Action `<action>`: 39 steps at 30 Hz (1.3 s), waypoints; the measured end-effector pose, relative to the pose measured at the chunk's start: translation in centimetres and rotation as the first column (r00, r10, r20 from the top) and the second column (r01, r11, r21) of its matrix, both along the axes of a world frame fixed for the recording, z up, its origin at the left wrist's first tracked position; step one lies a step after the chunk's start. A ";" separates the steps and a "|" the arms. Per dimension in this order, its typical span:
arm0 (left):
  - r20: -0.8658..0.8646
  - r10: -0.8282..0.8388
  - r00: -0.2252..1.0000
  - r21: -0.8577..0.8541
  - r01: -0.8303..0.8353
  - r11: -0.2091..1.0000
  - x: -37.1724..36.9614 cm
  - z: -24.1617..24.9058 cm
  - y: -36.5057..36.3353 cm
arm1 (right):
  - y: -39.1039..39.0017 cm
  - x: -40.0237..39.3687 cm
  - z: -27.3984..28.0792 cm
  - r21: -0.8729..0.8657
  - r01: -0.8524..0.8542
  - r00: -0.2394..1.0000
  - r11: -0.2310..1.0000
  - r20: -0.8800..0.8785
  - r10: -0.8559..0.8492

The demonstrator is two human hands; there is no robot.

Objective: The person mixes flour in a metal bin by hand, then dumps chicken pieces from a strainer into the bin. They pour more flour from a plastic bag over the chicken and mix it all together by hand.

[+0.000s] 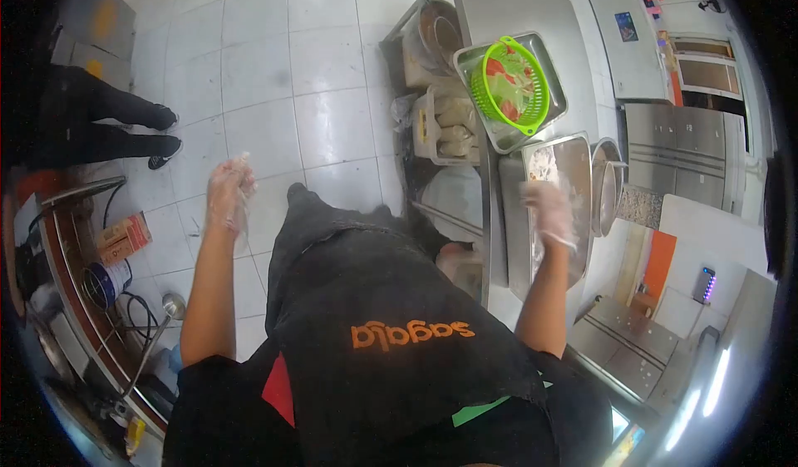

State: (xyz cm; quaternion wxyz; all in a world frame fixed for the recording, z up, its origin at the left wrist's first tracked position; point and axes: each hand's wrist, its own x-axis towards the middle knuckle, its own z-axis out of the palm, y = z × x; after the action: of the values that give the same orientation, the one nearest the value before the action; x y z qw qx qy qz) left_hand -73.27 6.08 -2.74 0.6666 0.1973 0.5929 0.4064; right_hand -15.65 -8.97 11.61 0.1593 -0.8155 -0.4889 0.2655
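My left hand [230,193], in a thin clear plastic glove, is raised over the tiled floor at my left. Its fingers are bunched together, with something small and whitish at their tips that I cannot make out. My right hand [549,211], also gloved, hovers above a deep metal pan [517,243] on the counter. Motion blurs its fingers. White shredded-looking food [543,164] shows at the far end of that pan. Just beyond stands a green plastic basket [542,93] with red and pale green pieces inside, set in a shallow metal tray [555,68].
Round metal sieves or bowls [609,180] sit right of the pan. Under the steel counter [507,2] is a plastic bin [426,126] of bagged contents. A person in dark trousers [125,126] stands far left. A ladle [173,305] and cardboard box [125,238] are at left.
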 end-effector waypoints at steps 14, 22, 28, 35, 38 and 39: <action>-0.337 0.320 0.886 -0.383 -0.439 0.813 -6.4 -8.3 -0.7 | 15.7 6.1 -46.3 -0.661 -0.156 0.939 0.734 0.132 0.318; -0.411 0.237 0.880 -0.748 -0.474 0.464 0.4 -7.0 2.1 | 20.7 12.7 -62.4 -0.575 0.526 0.817 0.627 0.547 -0.184; -0.395 0.232 0.889 -0.668 -0.451 0.591 4.3 -10.5 9.0 | 24.4 14.6 -69.5 -0.659 0.374 0.848 0.652 0.527 0.046; -0.319 0.029 0.947 -0.695 -0.254 0.673 3.9 -12.9 9.1 | 24.2 16.1 -69.4 -0.705 0.241 0.809 0.667 0.525 0.263; -0.261 0.009 0.965 -0.667 -0.187 0.721 3.3 -10.5 9.4 | 21.1 18.1 -68.9 -0.824 0.060 0.743 0.564 0.414 0.526; -0.275 -0.039 0.961 -0.655 -0.158 0.739 2.4 -9.7 8.9 | 20.1 17.8 -68.2 -0.762 0.069 0.750 0.644 0.465 0.470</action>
State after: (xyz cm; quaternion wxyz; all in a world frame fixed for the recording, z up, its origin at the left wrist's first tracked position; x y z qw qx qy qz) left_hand -70.82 15.00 -12.39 0.5918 -0.0213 0.7906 0.1560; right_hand 2.17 11.17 -56.57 -0.3898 -0.7825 -0.4549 0.1695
